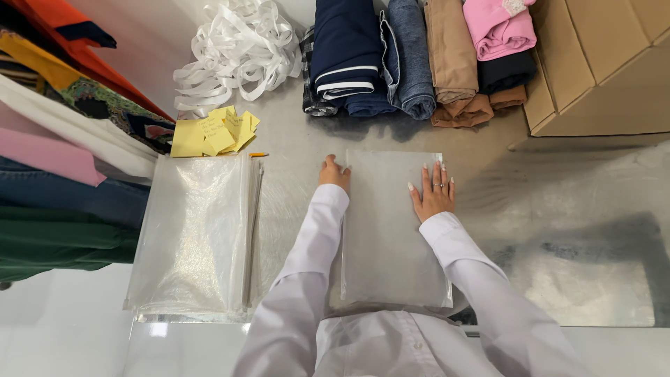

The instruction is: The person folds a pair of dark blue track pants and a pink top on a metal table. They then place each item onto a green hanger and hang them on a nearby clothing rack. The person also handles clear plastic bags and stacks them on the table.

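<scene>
A clear plastic bag (391, 230) lies flat on the metal worktop (572, 209) directly before the person, long axis running away from them, the right hand (434, 195) pressing its right edge with fingers spread, the left hand (333, 174) curled at its left edge.

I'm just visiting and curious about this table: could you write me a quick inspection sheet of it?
Surface: grey metal table, shiny.
Job's things: flat clear bag under both hands.
Clutter: stack of clear bags, yellow notes, white ribbon, folded clothes.
Grips: left hand on the bag's edge; right hand flat on it.
Cables: nothing seen.
Surroundings: cardboard box, hanging garments.
</scene>
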